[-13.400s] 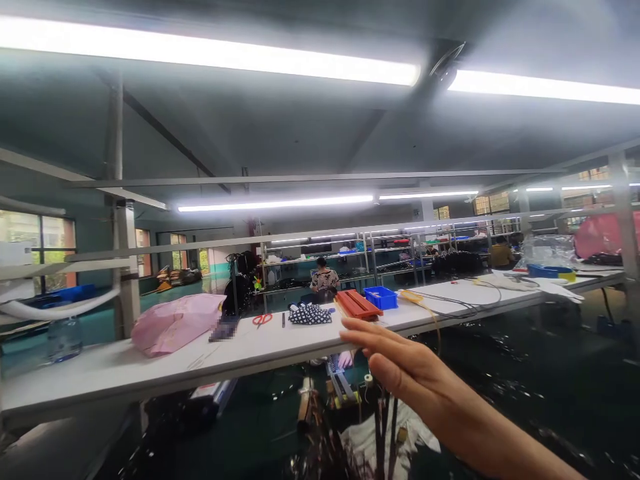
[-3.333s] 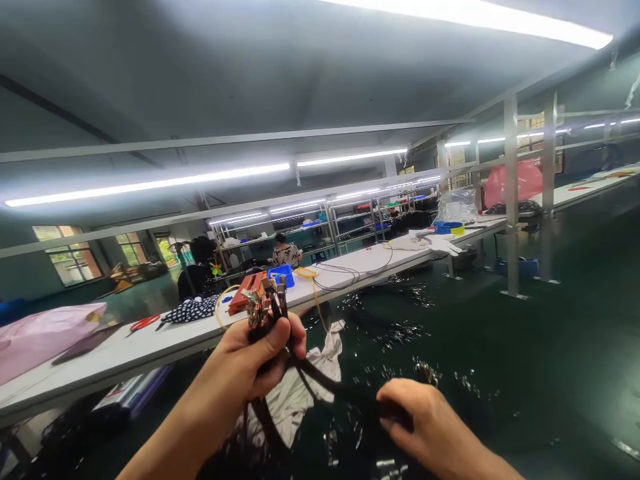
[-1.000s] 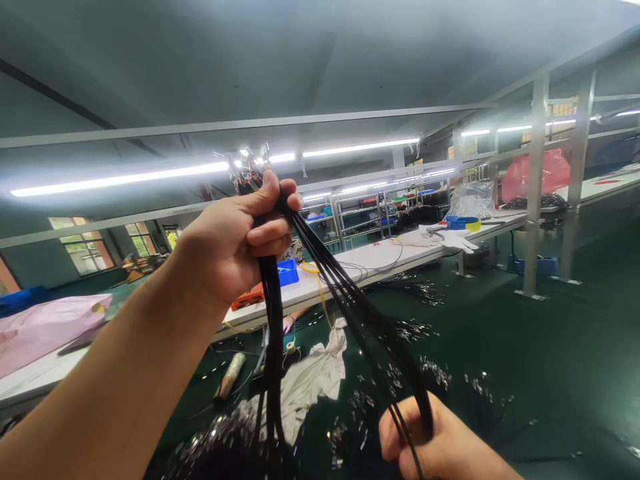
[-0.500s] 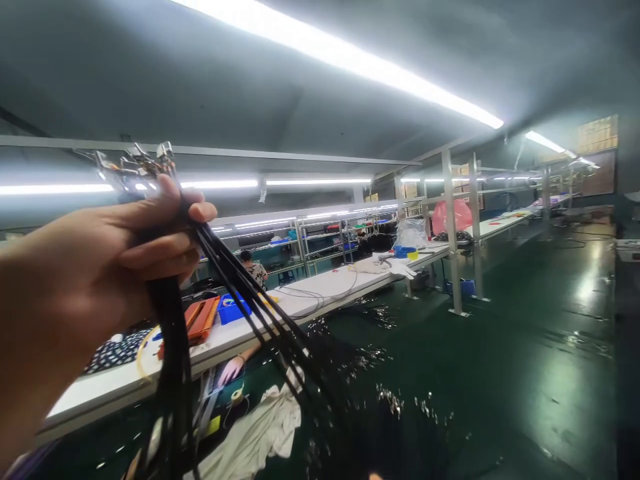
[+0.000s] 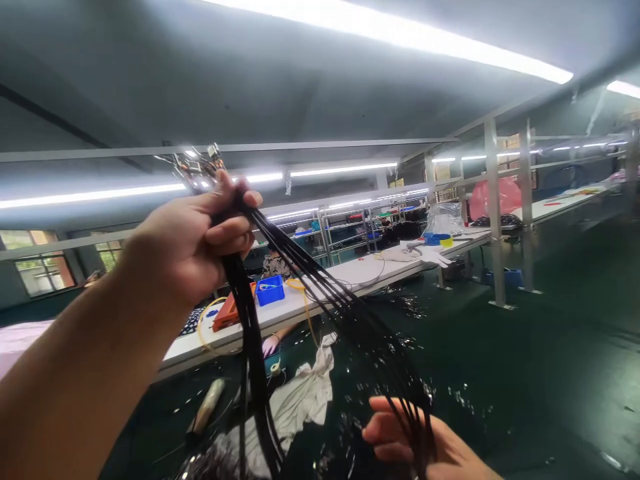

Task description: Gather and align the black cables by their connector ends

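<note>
Raised at centre left, my left hand [image 5: 215, 230] is closed around a bundle of thin black cables [image 5: 255, 373]. Shiny metal connector ends [image 5: 197, 163] stick out above its thumb. Part of the bundle hangs straight down; the other strands [image 5: 340, 290] slant down to the right. There, low in the view, my right hand [image 5: 410, 440] has curled fingers around those strands, which draw together across its palm. Its thumb is partly out of sight at the bottom edge.
A long white bench [image 5: 350, 273] carries a blue bin [image 5: 270, 290], an orange-red rack [image 5: 230, 310] and a white glove [image 5: 433, 253]. Below lie a pale cloth [image 5: 305, 393] and more dark cables. Another person's hand [image 5: 271, 345] shows under the bench. Metal posts [image 5: 495, 220] stand right.
The view has swung left, so the bench appears farther right. My left hand still grips the cables. My right hand has come up from the bottom edge to the slanting strands.
</note>
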Tool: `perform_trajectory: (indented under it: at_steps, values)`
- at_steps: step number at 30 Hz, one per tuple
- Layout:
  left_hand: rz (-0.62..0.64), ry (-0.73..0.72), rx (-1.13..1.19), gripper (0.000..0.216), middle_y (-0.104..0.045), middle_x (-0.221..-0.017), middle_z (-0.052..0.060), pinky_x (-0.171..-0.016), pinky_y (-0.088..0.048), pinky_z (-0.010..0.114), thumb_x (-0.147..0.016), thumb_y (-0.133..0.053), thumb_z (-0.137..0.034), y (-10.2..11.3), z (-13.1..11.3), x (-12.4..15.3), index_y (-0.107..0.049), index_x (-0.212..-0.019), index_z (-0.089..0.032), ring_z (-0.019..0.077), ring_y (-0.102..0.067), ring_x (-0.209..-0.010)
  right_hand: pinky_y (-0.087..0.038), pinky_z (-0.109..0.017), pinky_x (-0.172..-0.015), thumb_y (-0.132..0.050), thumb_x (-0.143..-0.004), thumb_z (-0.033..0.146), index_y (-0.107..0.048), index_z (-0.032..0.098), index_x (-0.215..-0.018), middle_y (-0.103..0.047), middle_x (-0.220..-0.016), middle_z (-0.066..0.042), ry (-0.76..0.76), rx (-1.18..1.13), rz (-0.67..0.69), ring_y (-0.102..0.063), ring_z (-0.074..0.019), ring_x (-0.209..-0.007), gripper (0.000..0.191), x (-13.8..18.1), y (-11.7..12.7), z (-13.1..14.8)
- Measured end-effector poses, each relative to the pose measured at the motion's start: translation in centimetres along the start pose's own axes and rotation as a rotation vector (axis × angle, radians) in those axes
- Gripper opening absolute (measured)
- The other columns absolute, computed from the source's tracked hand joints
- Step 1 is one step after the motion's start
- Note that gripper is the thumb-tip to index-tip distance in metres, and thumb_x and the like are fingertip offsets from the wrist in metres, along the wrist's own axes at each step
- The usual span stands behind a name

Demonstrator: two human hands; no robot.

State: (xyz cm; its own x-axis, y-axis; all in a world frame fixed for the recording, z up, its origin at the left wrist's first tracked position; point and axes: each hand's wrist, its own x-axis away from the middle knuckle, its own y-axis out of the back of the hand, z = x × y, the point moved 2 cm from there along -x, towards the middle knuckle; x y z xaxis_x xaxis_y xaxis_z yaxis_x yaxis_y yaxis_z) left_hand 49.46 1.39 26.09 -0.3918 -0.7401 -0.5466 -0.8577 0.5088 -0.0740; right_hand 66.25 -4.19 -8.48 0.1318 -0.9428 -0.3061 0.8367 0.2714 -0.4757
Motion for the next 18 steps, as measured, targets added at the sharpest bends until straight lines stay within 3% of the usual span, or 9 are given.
perform_trajectory:
  at_steps: [2,4,8,10,13,15,17,18]
  values:
    - [0.011,0.023,0.021,0.030,-0.053,-0.065,-0.002,-0.034,-0.025,0.010,-0.097,-0.032,-0.018,-0.3,0.5,0.1,-0.050,-0.074,-0.013,-0.0026,-0.019,-0.034,-0.035,-0.045,-0.104,-0.083,-0.057,0.041,-0.046,0.027,-0.133,-0.059,-0.124,-0.010,0.072,0.159,0.002,-0.050,-0.0313,-0.119,0.085,-0.4,-0.8,2.1]
    - [0.016,0.048,0.036,0.027,-0.053,-0.066,-0.001,-0.032,-0.023,0.010,-0.096,-0.035,-0.018,-0.8,1.0,0.3,-0.052,-0.076,-0.012,-0.0032,-0.023,-0.033,-0.039,-0.045,-0.101,-0.082,-0.060,0.043,-0.043,0.028,-0.133,-0.058,-0.122,-0.010,0.095,0.287,-0.025,-0.052,-0.0308,-0.116,0.084,-0.9,-2.3,4.0]
    - [0.012,0.060,0.060,0.024,-0.053,-0.065,-0.001,-0.030,-0.022,0.010,-0.095,-0.038,-0.019,-1.8,1.9,0.7,-0.053,-0.078,-0.012,-0.0035,-0.026,-0.032,-0.048,-0.038,-0.083,-0.067,-0.079,0.042,-0.054,0.022,-0.115,-0.062,-0.092,-0.004,0.038,0.324,-0.133,-0.062,-0.0198,-0.084,0.043,-1.7,-4.9,5.4]
    - [-0.005,0.069,0.054,0.023,-0.053,-0.064,-0.001,-0.029,-0.021,0.011,-0.095,-0.040,-0.021,-2.1,2.5,0.8,-0.054,-0.079,-0.011,-0.0029,-0.027,-0.031,-0.047,-0.035,-0.083,-0.063,-0.084,0.041,-0.054,0.020,-0.112,-0.063,-0.088,-0.003,0.026,0.305,-0.107,-0.061,-0.0174,-0.082,0.036,-1.9,-5.5,5.4]
    - [-0.037,0.081,0.067,0.021,-0.054,-0.064,0.000,-0.029,-0.021,0.011,-0.093,-0.045,-0.024,-2.4,3.8,0.6,-0.055,-0.081,-0.010,-0.0022,-0.028,-0.030,-0.047,-0.033,-0.084,-0.063,-0.084,0.041,-0.047,0.023,-0.125,-0.063,-0.094,-0.004,0.080,0.258,-0.010,-0.061,-0.0171,-0.088,0.047,-2.2,-6.1,5.8]
    - [-0.044,0.089,0.060,0.021,-0.058,-0.068,0.001,-0.029,-0.021,0.012,-0.093,-0.046,-0.024,-2.4,4.7,0.6,-0.057,-0.084,-0.008,-0.0025,-0.028,-0.030,-0.049,-0.025,-0.062,-0.056,-0.085,0.051,-0.045,0.021,-0.127,-0.062,-0.083,-0.003,0.069,0.170,0.020,-0.061,-0.0128,-0.067,0.053,-2.2,-6.3,6.2]
    - [-0.041,0.131,0.006,0.024,-0.055,-0.059,-0.001,-0.029,-0.021,0.013,-0.093,-0.045,-0.027,-2.0,5.6,0.7,-0.060,-0.090,-0.008,-0.0011,-0.025,-0.030,-0.033,-0.016,-0.041,-0.050,-0.084,0.061,-0.054,0.016,-0.117,-0.055,-0.064,0.001,-0.015,0.097,-0.070,-0.045,-0.0049,-0.045,0.056,-2.0,-5.8,6.6]
    - [-0.040,0.169,-0.024,0.026,-0.049,-0.051,-0.003,-0.029,-0.020,0.014,-0.093,-0.045,-0.028,-1.6,6.0,0.9,-0.061,-0.087,-0.009,0.0000,-0.024,-0.029,-0.022,-0.014,-0.038,-0.050,-0.083,0.063,-0.059,0.013,-0.110,-0.048,-0.057,0.003,-0.053,0.083,-0.138,-0.035,-0.0021,-0.041,0.057,-1.9,-5.2,6.8]
